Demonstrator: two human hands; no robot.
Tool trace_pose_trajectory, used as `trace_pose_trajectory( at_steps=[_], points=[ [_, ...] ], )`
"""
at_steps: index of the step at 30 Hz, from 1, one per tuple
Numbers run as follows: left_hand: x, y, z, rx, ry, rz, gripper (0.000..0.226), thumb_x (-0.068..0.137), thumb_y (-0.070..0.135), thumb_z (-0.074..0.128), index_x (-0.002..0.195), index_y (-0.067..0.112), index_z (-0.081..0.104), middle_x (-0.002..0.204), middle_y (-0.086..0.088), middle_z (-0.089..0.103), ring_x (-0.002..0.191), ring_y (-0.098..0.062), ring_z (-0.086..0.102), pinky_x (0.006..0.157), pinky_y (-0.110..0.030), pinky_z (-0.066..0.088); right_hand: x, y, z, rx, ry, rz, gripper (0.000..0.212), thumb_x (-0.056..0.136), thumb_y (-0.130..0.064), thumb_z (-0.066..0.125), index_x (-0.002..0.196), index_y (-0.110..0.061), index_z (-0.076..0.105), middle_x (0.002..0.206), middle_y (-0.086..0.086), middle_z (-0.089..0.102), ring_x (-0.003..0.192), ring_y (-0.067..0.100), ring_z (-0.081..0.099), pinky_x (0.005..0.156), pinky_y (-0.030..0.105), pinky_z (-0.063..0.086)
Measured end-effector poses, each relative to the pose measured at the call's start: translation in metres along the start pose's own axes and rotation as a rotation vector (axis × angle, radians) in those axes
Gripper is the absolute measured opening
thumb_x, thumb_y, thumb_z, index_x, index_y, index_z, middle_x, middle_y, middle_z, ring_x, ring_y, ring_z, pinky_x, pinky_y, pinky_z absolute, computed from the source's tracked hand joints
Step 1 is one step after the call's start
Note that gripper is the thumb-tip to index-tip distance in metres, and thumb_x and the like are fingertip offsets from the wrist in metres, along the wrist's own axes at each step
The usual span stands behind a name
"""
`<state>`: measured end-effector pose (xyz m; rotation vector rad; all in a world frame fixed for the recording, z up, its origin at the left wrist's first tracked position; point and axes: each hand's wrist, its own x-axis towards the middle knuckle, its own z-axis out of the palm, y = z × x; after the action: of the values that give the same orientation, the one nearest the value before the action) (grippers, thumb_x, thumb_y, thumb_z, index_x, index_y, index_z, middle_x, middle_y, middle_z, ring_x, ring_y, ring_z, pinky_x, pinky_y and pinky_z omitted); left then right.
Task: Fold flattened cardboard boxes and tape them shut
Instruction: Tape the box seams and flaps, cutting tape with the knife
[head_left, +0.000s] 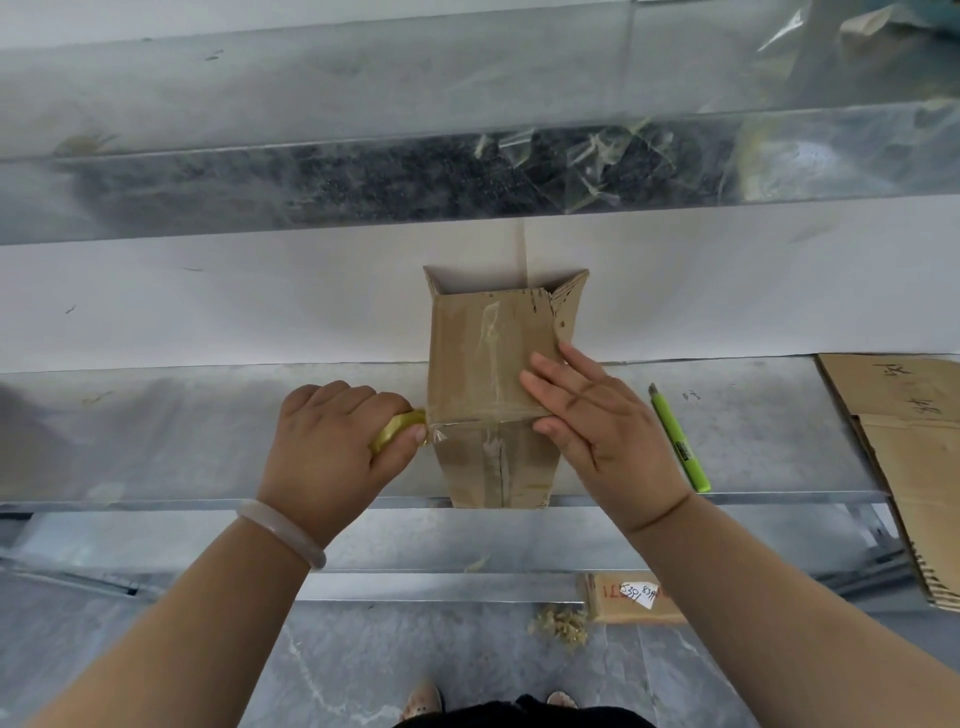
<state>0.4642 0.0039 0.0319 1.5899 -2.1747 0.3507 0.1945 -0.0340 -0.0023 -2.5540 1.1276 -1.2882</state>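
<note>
A small brown cardboard box (483, 364) lies on the metal workbench (208, 431), its near end hanging over the front edge and its far flaps spread apart. My left hand (332, 441) grips a roll of clear yellowish tape (397, 428) at the box's left side. A strip of tape runs from the roll across the top edge of the box. My right hand (597, 421) lies flat with straight fingers, pressing that strip onto the box's right part. Older clear tape shines on the box's top face.
A green utility knife (680, 441) lies on the bench right of my right hand. Flattened cardboard (909, 457) is stacked at the far right. A labelled cardboard piece (631, 597) and shreds lie on the floor below. Crumpled clear tape sits on the upper shelf (571, 166).
</note>
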Motion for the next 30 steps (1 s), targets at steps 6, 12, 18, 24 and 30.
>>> trace_pose_trajectory(
  at_steps=[6,12,18,24,30],
  points=[
    [0.000,-0.003,-0.001,-0.028,-0.007,-0.039,0.037,0.090,0.052,0.044,0.084,0.024,0.068,0.072,0.008,0.063,0.068,-0.019,0.057,0.074,-0.036,0.039,0.009,0.000,-0.015,-0.234,-0.166,-0.141,0.046,0.100,-0.022,0.042,0.145,-0.013,0.043,0.149,0.003,0.046,0.146,0.024,0.031,0.115,0.048,0.032],
    [0.004,-0.002,-0.001,-0.038,0.003,-0.033,0.037,0.089,0.052,0.046,0.082,0.024,0.069,0.072,0.008,0.064,0.070,-0.020,0.059,0.073,-0.037,0.041,0.038,-0.045,-0.005,-0.300,-0.171,-0.150,0.046,0.100,-0.046,0.041,0.135,-0.022,0.059,0.140,-0.005,0.057,0.141,0.022,0.039,0.117,0.046,0.028],
    [0.004,-0.003,0.001,-0.065,-0.015,-0.013,0.037,0.090,0.052,0.045,0.083,0.024,0.068,0.072,0.008,0.063,0.070,-0.019,0.058,0.073,-0.036,0.042,0.030,-0.045,0.026,-0.267,0.049,-0.106,0.027,0.096,-0.043,0.059,0.111,-0.028,0.075,0.118,-0.011,0.070,0.118,0.019,0.063,0.102,0.041,0.046],
    [0.001,-0.017,0.003,-0.241,-0.099,0.002,0.039,0.092,0.054,0.039,0.094,0.026,0.067,0.080,0.010,0.063,0.074,-0.013,0.055,0.072,-0.033,0.044,0.033,-0.048,0.020,-0.177,-0.054,-0.055,0.025,0.098,-0.037,0.056,0.117,-0.032,0.072,0.125,-0.016,0.065,0.125,0.011,0.056,0.107,0.034,0.039],
    [0.005,-0.019,0.005,-0.280,-0.099,0.016,0.041,0.091,0.056,0.040,0.092,0.026,0.068,0.078,0.010,0.061,0.074,-0.014,0.056,0.071,-0.035,0.046,0.051,-0.068,0.013,-0.301,-0.177,0.071,0.045,0.088,-0.063,0.047,0.114,-0.036,0.072,0.117,-0.018,0.069,0.118,0.011,0.057,0.110,0.042,0.035]
  ],
)
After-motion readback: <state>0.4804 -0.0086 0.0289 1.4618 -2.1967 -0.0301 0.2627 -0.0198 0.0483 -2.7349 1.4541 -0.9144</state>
